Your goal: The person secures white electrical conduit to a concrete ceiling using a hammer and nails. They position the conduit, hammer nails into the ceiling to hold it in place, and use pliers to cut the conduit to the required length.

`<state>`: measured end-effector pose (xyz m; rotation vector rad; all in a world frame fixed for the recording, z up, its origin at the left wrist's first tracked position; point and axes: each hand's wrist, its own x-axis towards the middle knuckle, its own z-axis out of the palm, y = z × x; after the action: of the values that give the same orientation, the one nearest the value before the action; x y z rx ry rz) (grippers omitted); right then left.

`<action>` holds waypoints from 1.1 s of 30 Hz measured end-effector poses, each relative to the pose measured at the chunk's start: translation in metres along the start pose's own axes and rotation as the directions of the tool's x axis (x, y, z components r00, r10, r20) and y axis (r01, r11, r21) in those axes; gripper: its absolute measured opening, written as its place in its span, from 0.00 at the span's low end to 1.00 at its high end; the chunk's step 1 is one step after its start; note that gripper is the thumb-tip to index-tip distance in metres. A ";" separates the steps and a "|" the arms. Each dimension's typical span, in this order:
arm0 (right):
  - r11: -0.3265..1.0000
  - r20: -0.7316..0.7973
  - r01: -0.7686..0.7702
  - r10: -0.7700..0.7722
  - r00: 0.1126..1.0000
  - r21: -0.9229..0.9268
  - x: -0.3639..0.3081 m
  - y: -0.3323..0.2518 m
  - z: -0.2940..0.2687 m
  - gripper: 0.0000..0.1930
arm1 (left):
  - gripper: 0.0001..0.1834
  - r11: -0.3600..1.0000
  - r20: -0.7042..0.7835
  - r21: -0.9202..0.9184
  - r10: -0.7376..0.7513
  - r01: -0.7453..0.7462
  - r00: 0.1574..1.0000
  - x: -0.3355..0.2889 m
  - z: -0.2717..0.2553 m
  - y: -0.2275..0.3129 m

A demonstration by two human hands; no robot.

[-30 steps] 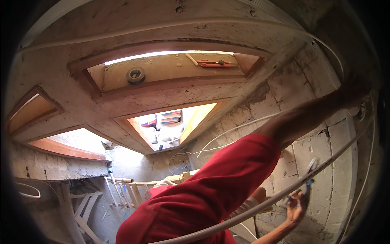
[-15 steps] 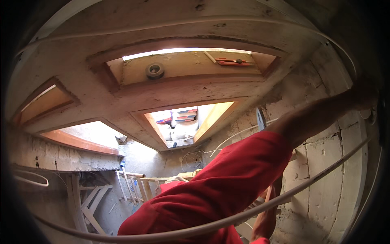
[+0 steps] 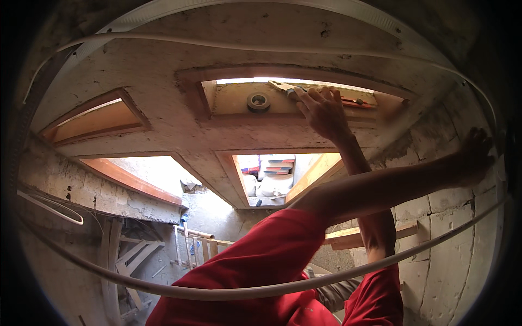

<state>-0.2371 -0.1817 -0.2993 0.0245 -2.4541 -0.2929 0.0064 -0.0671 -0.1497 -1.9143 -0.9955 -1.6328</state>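
My right hand (image 3: pixel 325 113) reaches up to the ledge of the upper wall opening (image 3: pixel 231 108). Its fingers are closed round a slim tool (image 3: pixel 281 86) with a pale end and a greyish part; its exact kind is unclear. An orange utility knife (image 3: pixel 359 102) lies on that ledge, partly behind the hand, and a roll of tape (image 3: pixel 258 102) sits to its left. My left arm crosses to the far right in a red sleeve (image 3: pixel 261 244). There my left hand (image 3: pixel 472 158) is beside the wall in shadow, fingers apart, with nothing visible in it.
A pale cable (image 3: pixel 217 294) sags across the near view; another cable (image 3: pixel 261 48) runs along the top. Stacked sacks (image 3: pixel 276 176) show through the lower opening. Below stand a wooden frame (image 3: pixel 136 258) and a ladder-like rack (image 3: pixel 187 247). A wooden board (image 3: pixel 348 237) lies behind my arms.
My right hand has come up from behind my left sleeve to the ledge. My left hand has dropped slightly at the far right. The whole view has shifted.
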 end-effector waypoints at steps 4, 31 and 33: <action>0.956 -0.103 -0.160 0.139 0.985 -0.244 -0.007 0.001 0.008 0.20 | 0.15 0.994 0.191 -0.072 -0.065 0.080 0.979 -0.082 -0.089 0.026; -0.333 0.352 -0.174 0.932 0.089 0.927 -0.282 -0.093 -0.173 0.22 | 0.30 -0.066 0.667 -0.470 -0.679 0.880 0.305 -0.282 -0.196 0.078; -0.368 0.364 -0.136 0.930 -0.057 0.920 -0.307 -0.100 -0.186 0.22 | 0.30 -0.008 0.756 -0.403 -0.566 0.915 0.328 -0.287 -0.174 0.089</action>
<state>0.1131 -0.2886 -0.3686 -0.8653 -0.8139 1.5811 -0.0555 -0.3196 -0.3797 -2.5156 -2.0614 -2.8499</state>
